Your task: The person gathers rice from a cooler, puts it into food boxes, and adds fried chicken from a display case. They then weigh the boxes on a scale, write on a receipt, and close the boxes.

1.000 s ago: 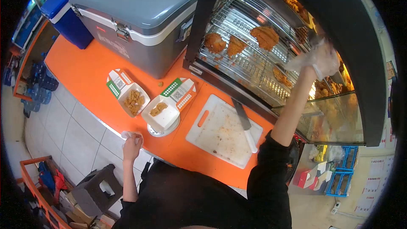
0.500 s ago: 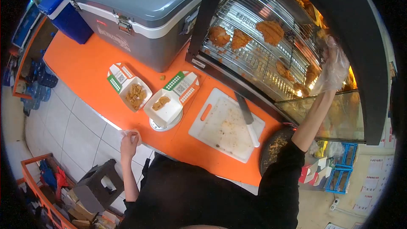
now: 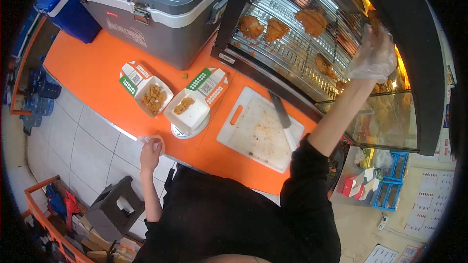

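My right hand (image 3: 374,56), in a clear plastic glove, reaches inside the heated display cabinet (image 3: 225,58). Its fingers are curled, and a brownish shape shows at the fingertips, too blurred to name. On the wire rack beside it lie several fried chicken pieces (image 3: 311,22). My left hand (image 3: 150,155) is closed on a thin, translucent plastic piece (image 3: 158,142) near the counter's front edge. Closest to that hand are an open paper box (image 3: 197,121) with a small fried chicken piece (image 3: 184,105), standing on a round white scale (image 3: 196,130), and another box (image 3: 168,91) with fried bits (image 3: 153,98).
A white cutting board (image 3: 253,139) with crumbs bears a knife (image 3: 282,112) along its right side. The grey cooler (image 3: 170,44) stands at the back of the orange counter (image 3: 83,73). A glass panel (image 3: 385,122) lies below my right forearm.
My right hand has moved slightly up and left inside the cabinet, and its forearm now crosses nearer the cutting board. My left hand keeps its grip. The view has shifted a little.
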`<state>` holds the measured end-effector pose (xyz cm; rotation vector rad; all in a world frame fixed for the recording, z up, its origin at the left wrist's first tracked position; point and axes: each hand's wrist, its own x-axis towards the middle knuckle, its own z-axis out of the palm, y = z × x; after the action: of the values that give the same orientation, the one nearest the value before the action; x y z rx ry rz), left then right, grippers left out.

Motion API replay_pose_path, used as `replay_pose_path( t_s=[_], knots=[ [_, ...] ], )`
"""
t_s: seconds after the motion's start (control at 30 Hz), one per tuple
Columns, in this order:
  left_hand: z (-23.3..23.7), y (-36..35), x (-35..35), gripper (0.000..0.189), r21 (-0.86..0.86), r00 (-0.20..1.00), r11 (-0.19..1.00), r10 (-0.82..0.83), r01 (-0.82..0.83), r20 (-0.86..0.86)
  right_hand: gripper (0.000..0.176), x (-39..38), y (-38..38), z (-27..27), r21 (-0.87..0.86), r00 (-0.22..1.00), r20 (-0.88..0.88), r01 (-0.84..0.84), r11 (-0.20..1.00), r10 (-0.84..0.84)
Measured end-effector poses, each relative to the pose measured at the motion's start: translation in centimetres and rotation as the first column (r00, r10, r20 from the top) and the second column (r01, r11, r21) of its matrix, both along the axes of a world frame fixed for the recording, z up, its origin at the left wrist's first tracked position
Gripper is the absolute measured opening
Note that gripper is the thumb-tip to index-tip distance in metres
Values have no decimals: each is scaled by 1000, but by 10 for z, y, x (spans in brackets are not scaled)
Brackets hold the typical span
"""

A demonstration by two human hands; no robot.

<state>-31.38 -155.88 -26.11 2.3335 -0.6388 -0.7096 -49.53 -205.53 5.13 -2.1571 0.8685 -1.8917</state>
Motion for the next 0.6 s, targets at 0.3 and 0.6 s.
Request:
replay_pose_path(
  t_s=[0.3,0.6],
  knots=[
    [-15,35,6,24,-2,1000,1000,23,-23,-3,44,-39,-9,-2,244,926,221,-356,902,306],
    [-15,25,10,26,-38,1000,999,1,-1,6,23,1,12,-12,-336,976,185,-50,940,118]
  ],
)
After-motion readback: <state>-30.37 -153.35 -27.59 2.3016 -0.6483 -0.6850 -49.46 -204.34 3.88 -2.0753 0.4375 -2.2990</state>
